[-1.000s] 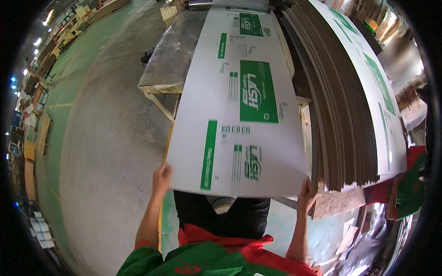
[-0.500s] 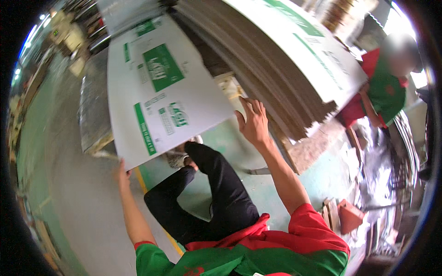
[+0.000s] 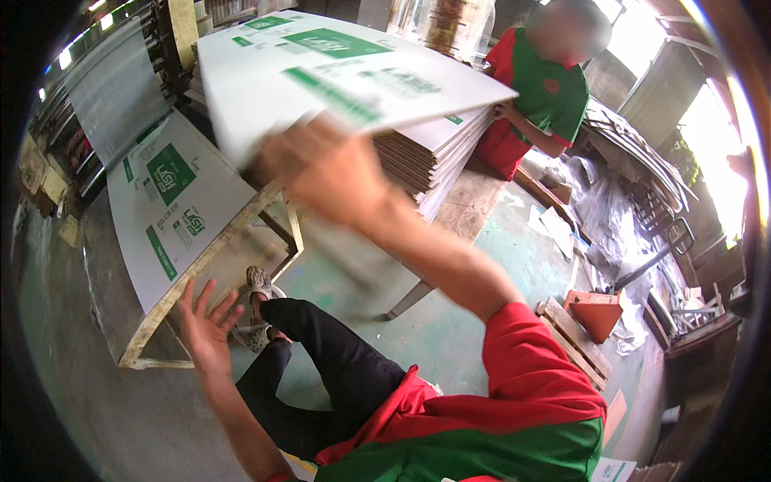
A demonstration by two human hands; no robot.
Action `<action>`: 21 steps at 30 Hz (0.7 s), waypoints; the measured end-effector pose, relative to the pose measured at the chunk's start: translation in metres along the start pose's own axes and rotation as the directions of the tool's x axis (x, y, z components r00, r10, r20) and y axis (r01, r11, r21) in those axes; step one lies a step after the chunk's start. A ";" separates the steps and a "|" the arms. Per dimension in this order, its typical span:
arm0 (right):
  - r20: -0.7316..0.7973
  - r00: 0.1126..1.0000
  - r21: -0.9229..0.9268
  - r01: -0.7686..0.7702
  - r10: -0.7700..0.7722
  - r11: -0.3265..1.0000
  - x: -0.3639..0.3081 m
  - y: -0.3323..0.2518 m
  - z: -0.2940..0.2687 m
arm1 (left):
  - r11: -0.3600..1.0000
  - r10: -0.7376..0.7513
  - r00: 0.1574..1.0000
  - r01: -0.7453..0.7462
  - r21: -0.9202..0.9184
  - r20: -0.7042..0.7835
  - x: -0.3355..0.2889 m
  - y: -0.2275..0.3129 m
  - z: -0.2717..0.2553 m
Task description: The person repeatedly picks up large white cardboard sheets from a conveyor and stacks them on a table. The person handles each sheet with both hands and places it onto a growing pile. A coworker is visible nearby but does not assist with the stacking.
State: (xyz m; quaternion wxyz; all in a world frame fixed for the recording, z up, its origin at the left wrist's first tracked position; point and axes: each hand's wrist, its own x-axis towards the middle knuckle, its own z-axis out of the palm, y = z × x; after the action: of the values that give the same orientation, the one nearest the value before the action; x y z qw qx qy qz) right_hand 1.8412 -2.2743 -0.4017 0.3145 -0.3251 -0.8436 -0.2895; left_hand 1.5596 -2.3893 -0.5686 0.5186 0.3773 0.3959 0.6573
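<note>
My right hand [image 3: 329, 173], blurred by motion, grips the near edge of a white cardboard sheet [image 3: 265, 76] with green print. This sheet is tilted up off a tall stack of cardboard sheets [image 3: 414, 165]; its far right corner is at a co-worker's hand [image 3: 506, 108]. My left hand [image 3: 209, 329] is open, fingers spread, holding nothing. It hovers by the near edge of a low table frame [image 3: 148, 329]. Another printed cardboard sheet [image 3: 136, 241] lies flat on that table, just beyond my left fingers. My right fingertips are smeared and partly hidden.
A co-worker [image 3: 554, 88] in a green and red shirt stands behind the stack at the right. A grey sheet of material [image 3: 116, 88] slopes down at the left. An orange pallet jack [image 3: 594, 313] and wooden boards [image 3: 572, 341] sit on the floor at right.
My left hand has let go of the corner of the sheet on the left table. My right hand has taken hold of the stack's top sheet and raised it. The view has swung right.
</note>
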 end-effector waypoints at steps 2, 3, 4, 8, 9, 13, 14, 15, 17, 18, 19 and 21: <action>-0.030 0.984 0.104 0.179 -0.177 0.978 -0.012 -0.062 -0.025 | 0.911 0.085 0.948 0.051 -0.409 0.308 -0.006 0.036 0.038; -0.090 0.987 0.198 0.150 -0.135 0.969 -0.027 -0.072 -0.043 | 0.929 0.104 0.973 -0.021 -0.370 0.206 -0.017 0.047 0.048; -0.235 0.971 0.221 0.108 -0.055 0.969 -0.045 -0.063 -0.063 | 0.949 0.085 0.996 -0.074 -0.307 0.022 -0.026 0.057 0.053; -0.433 0.546 -0.028 -0.803 0.717 0.595 -0.121 0.049 -0.113 | 1.000 -0.018 0.961 0.021 0.009 -0.278 -0.036 0.072 0.013; -0.289 0.386 0.031 -0.911 0.876 0.411 -0.139 0.075 -0.110 | 0.999 0.002 0.965 -0.011 -0.032 -0.262 -0.036 0.066 0.005; 0.260 0.146 0.683 -0.726 0.955 -0.075 -0.201 0.058 -0.060 | 0.998 0.058 0.910 -0.062 0.004 -0.411 -0.073 0.032 -0.040; 0.447 0.089 0.719 -0.627 0.890 -0.299 -0.209 0.046 -0.048 | 1.000 -0.008 0.882 0.001 -0.015 -0.471 -0.088 0.026 -0.051; 0.375 0.188 0.742 -0.648 0.908 -0.173 -0.214 0.036 -0.042 | 0.999 -0.016 0.864 0.030 0.020 -0.503 -0.104 0.022 -0.061; 0.275 0.310 0.735 -0.678 0.910 0.008 -0.214 0.014 -0.032 | 0.998 0.063 0.801 -0.068 0.015 -0.595 -0.136 0.016 -0.081; 0.362 0.326 0.722 -0.691 0.874 -0.041 -0.209 0.008 -0.026 | 0.998 0.062 0.736 -0.046 0.042 -0.674 -0.149 0.015 -0.092; 0.486 0.323 0.641 -0.763 0.812 -0.080 -0.202 0.005 -0.018 | 0.991 0.132 0.727 -0.115 0.070 -0.674 -0.156 0.015 -0.103; 0.642 0.394 0.558 -0.829 0.658 -0.047 -0.187 -0.001 0.006 | 0.964 0.252 0.545 -0.209 0.161 -0.800 -0.170 0.017 -0.121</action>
State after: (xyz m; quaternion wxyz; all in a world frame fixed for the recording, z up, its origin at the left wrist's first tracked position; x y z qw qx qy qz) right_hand 1.9493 -2.3395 -0.5405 0.4525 -0.5561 -0.5674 0.4050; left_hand 1.4742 -2.5744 -0.6165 0.1790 0.0940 0.5513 0.8094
